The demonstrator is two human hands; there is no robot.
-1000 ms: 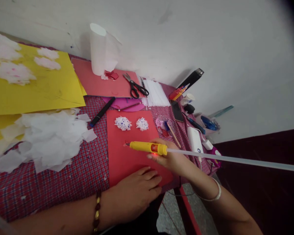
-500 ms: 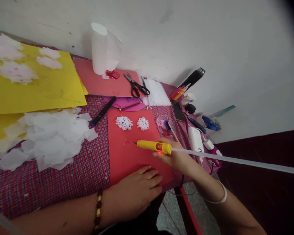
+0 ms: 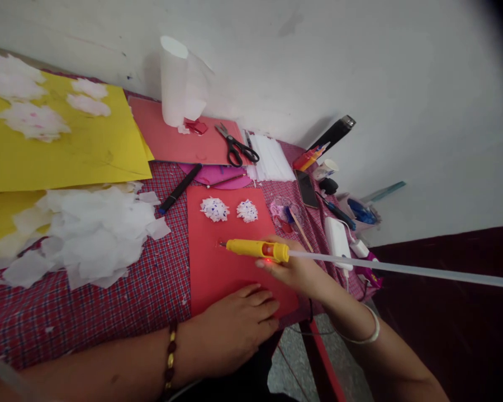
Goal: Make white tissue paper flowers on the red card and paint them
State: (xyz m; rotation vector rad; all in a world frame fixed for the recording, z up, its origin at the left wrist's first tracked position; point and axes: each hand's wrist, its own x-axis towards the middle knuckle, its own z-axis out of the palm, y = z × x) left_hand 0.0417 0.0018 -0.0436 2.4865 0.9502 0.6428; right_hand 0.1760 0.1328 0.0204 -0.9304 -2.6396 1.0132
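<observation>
My right hand (image 3: 291, 271) is closed around a yellow hot glue gun (image 3: 251, 249), whose metal tip points left. A long translucent glue stick (image 3: 394, 268) sticks out of its back end, and a small red light glows on its side. The tip is at a small shiny glue patch (image 3: 216, 243) on a red paper sheet (image 3: 205, 273). Flat on the sheet's near edge lies my left hand (image 3: 241, 329), fingers stretched out. Two fluffy white paper tufts with blue specks, a left one (image 3: 214, 209) and a right one (image 3: 247, 211), sit on the sheet's upper part.
A heap of white paper pieces (image 3: 100, 234) lies left, below yellow sheets (image 3: 109, 145) bearing pinkish tufts. Behind are a black marker (image 3: 180, 188), scissors (image 3: 235, 148) and a tissue roll (image 3: 175, 84). On the right are a plastic dish (image 3: 281, 209), a phone (image 3: 305, 188) and a white power strip (image 3: 337, 243).
The glue gun in my right hand has moved slightly left, bringing its tip to the glue patch. My left hand stays flat on the sheet. The view has shifted a little.
</observation>
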